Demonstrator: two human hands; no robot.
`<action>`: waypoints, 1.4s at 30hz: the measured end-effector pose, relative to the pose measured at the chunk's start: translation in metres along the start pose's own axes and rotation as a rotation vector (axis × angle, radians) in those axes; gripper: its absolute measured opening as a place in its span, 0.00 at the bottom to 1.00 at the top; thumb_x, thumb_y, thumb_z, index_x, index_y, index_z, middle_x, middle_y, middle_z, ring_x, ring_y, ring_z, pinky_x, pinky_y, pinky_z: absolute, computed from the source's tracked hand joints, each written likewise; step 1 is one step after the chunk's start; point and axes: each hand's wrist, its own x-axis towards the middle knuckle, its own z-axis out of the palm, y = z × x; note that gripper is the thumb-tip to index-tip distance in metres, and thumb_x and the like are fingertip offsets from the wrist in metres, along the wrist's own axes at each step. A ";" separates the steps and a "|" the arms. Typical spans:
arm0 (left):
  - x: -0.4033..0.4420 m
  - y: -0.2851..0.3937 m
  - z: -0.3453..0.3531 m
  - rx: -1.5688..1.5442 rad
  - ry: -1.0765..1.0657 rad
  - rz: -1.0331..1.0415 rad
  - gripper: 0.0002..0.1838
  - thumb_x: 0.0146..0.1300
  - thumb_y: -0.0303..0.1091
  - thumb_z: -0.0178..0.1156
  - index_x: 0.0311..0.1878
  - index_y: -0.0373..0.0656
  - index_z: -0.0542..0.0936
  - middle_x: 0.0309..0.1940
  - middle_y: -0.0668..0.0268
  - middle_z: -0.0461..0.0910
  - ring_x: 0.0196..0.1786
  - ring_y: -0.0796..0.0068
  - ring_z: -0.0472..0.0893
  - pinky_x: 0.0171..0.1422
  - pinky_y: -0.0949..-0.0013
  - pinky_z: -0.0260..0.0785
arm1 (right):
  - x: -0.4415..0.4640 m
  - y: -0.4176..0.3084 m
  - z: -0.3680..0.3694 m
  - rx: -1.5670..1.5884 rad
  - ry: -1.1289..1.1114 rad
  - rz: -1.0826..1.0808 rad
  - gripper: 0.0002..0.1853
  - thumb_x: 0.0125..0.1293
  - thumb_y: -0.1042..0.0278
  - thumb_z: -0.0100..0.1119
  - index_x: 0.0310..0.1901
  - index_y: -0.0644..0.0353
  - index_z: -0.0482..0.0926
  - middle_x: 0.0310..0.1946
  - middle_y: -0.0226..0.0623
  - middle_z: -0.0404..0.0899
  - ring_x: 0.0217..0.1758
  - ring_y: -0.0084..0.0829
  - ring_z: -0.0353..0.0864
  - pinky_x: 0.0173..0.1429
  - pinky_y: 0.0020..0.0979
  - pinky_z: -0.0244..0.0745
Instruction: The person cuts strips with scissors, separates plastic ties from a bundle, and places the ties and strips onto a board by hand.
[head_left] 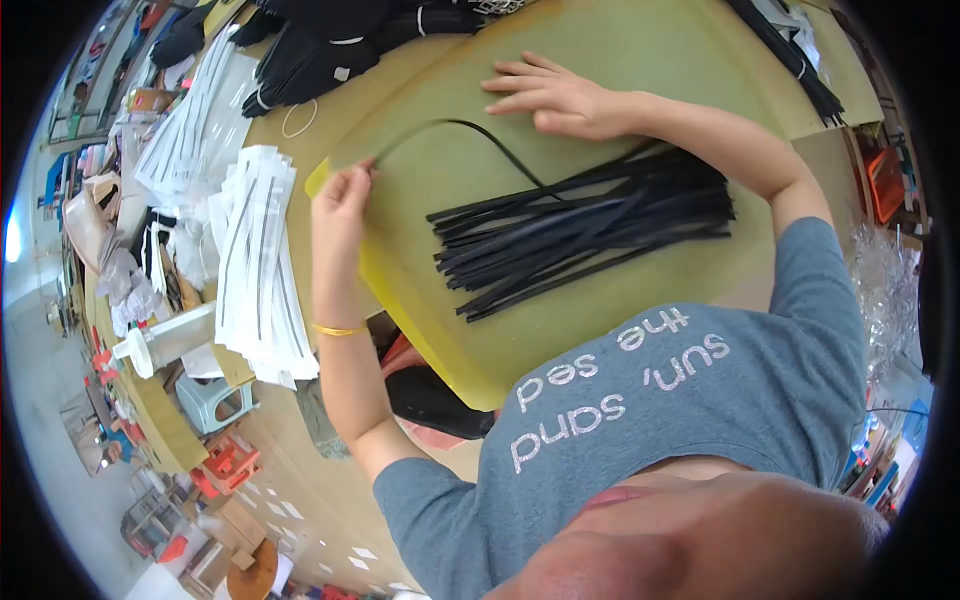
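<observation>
My left hand (pixel 343 205) is at the left edge of the yellow-green mat (pixel 420 350), its fingers pinched on the end of a thin black strip (pixel 490 135). That strip bends in an arch over the mat, and its other end runs down to a loose pile of black strips (pixel 590 225). The pile lies lengthwise across the mat in front of my chest, its strips roughly parallel. Beyond the pile, my right hand (pixel 565 100) rests palm down with its fingers spread and nothing in them.
Left of the mat lie long white strips with dark lines (pixel 255 265). Tied black bundles (pixel 330 45) are at the far left, and another black bundle (pixel 790 60) is at the far right. A blue-grey stool (pixel 215 400) and a red stool (pixel 228 462) stand on the floor.
</observation>
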 end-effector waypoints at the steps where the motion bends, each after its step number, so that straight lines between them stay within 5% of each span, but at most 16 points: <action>1: -0.006 -0.009 -0.005 -0.069 -0.001 0.013 0.14 0.74 0.36 0.59 0.50 0.34 0.80 0.50 0.59 0.84 0.55 0.72 0.81 0.62 0.69 0.71 | -0.005 -0.006 0.001 -0.073 -0.018 0.003 0.36 0.75 0.33 0.36 0.70 0.52 0.70 0.75 0.48 0.60 0.83 0.47 0.45 0.83 0.56 0.34; 4: -0.030 -0.002 -0.001 -0.207 0.043 0.054 0.13 0.73 0.34 0.60 0.49 0.33 0.82 0.44 0.64 0.85 0.48 0.78 0.80 0.59 0.73 0.69 | -0.006 -0.025 0.006 -0.228 0.008 0.033 0.35 0.71 0.33 0.48 0.65 0.54 0.75 0.73 0.51 0.61 0.81 0.48 0.49 0.83 0.52 0.38; 7: -0.040 0.027 0.008 -0.156 0.105 0.311 0.11 0.73 0.32 0.59 0.48 0.32 0.82 0.42 0.64 0.84 0.44 0.77 0.81 0.56 0.73 0.71 | 0.021 -0.071 0.001 0.130 -0.024 0.141 0.26 0.71 0.45 0.57 0.60 0.57 0.76 0.66 0.50 0.69 0.76 0.49 0.59 0.79 0.52 0.51; 8: -0.042 0.037 0.009 -0.240 0.112 0.377 0.09 0.73 0.30 0.58 0.47 0.33 0.82 0.40 0.64 0.84 0.40 0.76 0.82 0.53 0.73 0.74 | 0.029 -0.077 0.003 0.329 -0.010 0.152 0.18 0.68 0.59 0.64 0.55 0.58 0.77 0.50 0.45 0.79 0.57 0.43 0.77 0.63 0.45 0.71; 12: -0.049 0.067 -0.023 -0.464 0.248 0.457 0.10 0.73 0.33 0.59 0.44 0.35 0.83 0.36 0.66 0.83 0.39 0.79 0.82 0.51 0.73 0.74 | 0.042 -0.098 -0.066 0.868 -0.026 0.574 0.11 0.67 0.65 0.63 0.47 0.59 0.77 0.31 0.35 0.79 0.34 0.32 0.78 0.42 0.35 0.75; 15: -0.038 0.044 -0.058 0.023 0.170 0.121 0.13 0.71 0.38 0.60 0.43 0.36 0.83 0.35 0.68 0.84 0.38 0.80 0.81 0.45 0.74 0.72 | 0.036 -0.050 -0.093 0.724 -0.070 0.742 0.16 0.64 0.63 0.60 0.54 0.54 0.78 0.56 0.43 0.70 0.60 0.41 0.67 0.60 0.57 0.60; 17: -0.022 0.019 -0.040 0.315 0.106 0.023 0.15 0.67 0.43 0.63 0.44 0.39 0.85 0.31 0.66 0.84 0.37 0.75 0.82 0.42 0.71 0.70 | 0.034 -0.012 -0.088 0.448 -0.063 0.620 0.15 0.64 0.63 0.60 0.52 0.54 0.78 0.56 0.44 0.69 0.61 0.41 0.67 0.61 0.57 0.59; 19: 0.004 -0.002 -0.013 0.529 0.068 -0.001 0.17 0.65 0.44 0.65 0.46 0.40 0.85 0.30 0.62 0.84 0.37 0.68 0.83 0.43 0.68 0.72 | 0.020 0.025 -0.043 -0.028 0.055 0.251 0.07 0.64 0.66 0.65 0.38 0.58 0.77 0.28 0.35 0.75 0.34 0.30 0.77 0.41 0.34 0.73; 21: 0.008 0.029 -0.005 0.755 0.098 -0.006 0.22 0.61 0.45 0.68 0.52 0.40 0.83 0.35 0.58 0.85 0.42 0.61 0.83 0.48 0.63 0.73 | 0.016 0.017 -0.028 -0.396 0.223 0.098 0.09 0.61 0.64 0.67 0.35 0.57 0.78 0.34 0.36 0.77 0.42 0.36 0.77 0.49 0.38 0.72; 22: 0.008 0.040 -0.003 0.871 0.119 -0.021 0.25 0.60 0.46 0.69 0.55 0.40 0.82 0.38 0.56 0.85 0.44 0.58 0.83 0.50 0.60 0.74 | 0.013 0.007 -0.031 -0.436 0.156 0.231 0.11 0.61 0.63 0.67 0.40 0.57 0.78 0.45 0.37 0.77 0.55 0.42 0.74 0.59 0.41 0.69; 26: 0.075 0.047 -0.022 1.042 0.356 0.429 0.42 0.53 0.51 0.73 0.69 0.42 0.71 0.58 0.50 0.78 0.60 0.49 0.77 0.62 0.56 0.70 | 0.001 0.014 -0.001 -0.465 0.356 0.123 0.18 0.65 0.62 0.64 0.53 0.57 0.76 0.56 0.43 0.73 0.64 0.47 0.69 0.66 0.44 0.65; 29: 0.132 0.056 -0.019 1.135 0.388 0.614 0.63 0.43 0.60 0.77 0.79 0.46 0.55 0.71 0.45 0.66 0.73 0.43 0.64 0.75 0.44 0.56 | 0.004 0.014 0.001 -0.462 0.399 0.113 0.16 0.65 0.59 0.63 0.51 0.57 0.78 0.52 0.40 0.75 0.61 0.44 0.71 0.65 0.44 0.66; 35: 0.193 0.077 -0.023 1.178 0.175 0.362 0.75 0.34 0.68 0.78 0.81 0.48 0.44 0.74 0.43 0.61 0.79 0.45 0.56 0.76 0.24 0.35 | 0.009 0.010 -0.001 -0.450 0.399 0.099 0.15 0.65 0.61 0.63 0.50 0.57 0.78 0.52 0.40 0.75 0.61 0.44 0.72 0.64 0.45 0.66; 39: 0.200 0.081 -0.032 1.161 0.212 0.468 0.68 0.35 0.63 0.79 0.78 0.47 0.55 0.58 0.46 0.78 0.61 0.45 0.78 0.67 0.46 0.67 | 0.007 0.011 0.000 -0.470 0.405 0.095 0.15 0.65 0.60 0.63 0.50 0.57 0.78 0.53 0.41 0.75 0.60 0.44 0.72 0.64 0.45 0.66; 40: 0.200 0.079 -0.040 1.168 0.278 0.679 0.61 0.37 0.58 0.80 0.76 0.50 0.60 0.49 0.48 0.81 0.52 0.46 0.82 0.55 0.53 0.76 | 0.007 0.011 -0.001 -0.474 0.400 0.096 0.15 0.65 0.60 0.63 0.50 0.57 0.77 0.53 0.41 0.75 0.60 0.44 0.72 0.64 0.45 0.66; 42: 0.195 0.099 -0.061 1.264 0.271 0.683 0.57 0.42 0.55 0.79 0.76 0.57 0.60 0.45 0.52 0.83 0.48 0.49 0.84 0.49 0.51 0.77 | 0.008 0.011 0.000 -0.478 0.396 0.099 0.16 0.65 0.60 0.63 0.50 0.57 0.77 0.53 0.41 0.75 0.60 0.44 0.72 0.64 0.45 0.66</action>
